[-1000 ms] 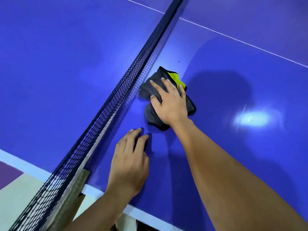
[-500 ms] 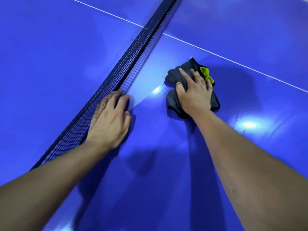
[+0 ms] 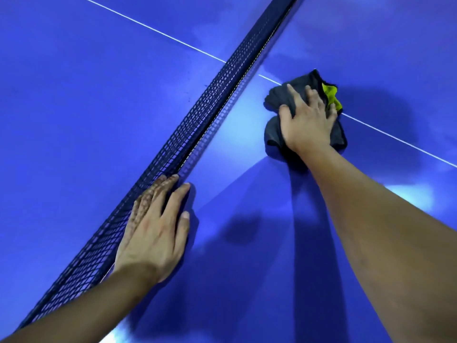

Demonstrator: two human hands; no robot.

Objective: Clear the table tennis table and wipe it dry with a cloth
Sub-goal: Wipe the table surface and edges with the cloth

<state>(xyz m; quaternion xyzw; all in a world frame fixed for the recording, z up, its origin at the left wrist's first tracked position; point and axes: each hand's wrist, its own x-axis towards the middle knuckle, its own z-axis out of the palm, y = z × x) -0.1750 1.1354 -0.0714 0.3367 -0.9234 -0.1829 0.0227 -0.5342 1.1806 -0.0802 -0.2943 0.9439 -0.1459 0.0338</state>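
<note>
so the cloth [image 3: 273,101] is sitting right under their right hand [image 3: 309,122], on the near side of the net [image 3: 197,115] from where they're leaning in. It's a dark grey rag with a yellow bit [image 3: 331,95] poking out by the fingertips. It's bunched up rather than folded, and the lump runs roughly the way the forearm points, away from the person. It sits across the white centre line [image 3: 395,137], near the net but not touching it.

Right hand is spread flat on top, fingers fanned out and fairly straight, thumb off to the net side. Looks like pressing down, not clutching. Left hand [image 3: 153,233] is flat on the table [image 3: 74,95] with nothing in it, fingers straight. Its outer fingers are tucked against the bottom of the net, so you see them through the mesh.

The bit that matters imo: the net runs diagonally away from them, and there's a strip of blue between it and the cloth. Since the right hand is already on the rag and the left one is just bracing, I'd guess the next swipe goes sideways toward that strip or further out along the net.

Can't see any bucket or tub from here, so nothing to report there. My guess is they're partway through the wiping
</note>
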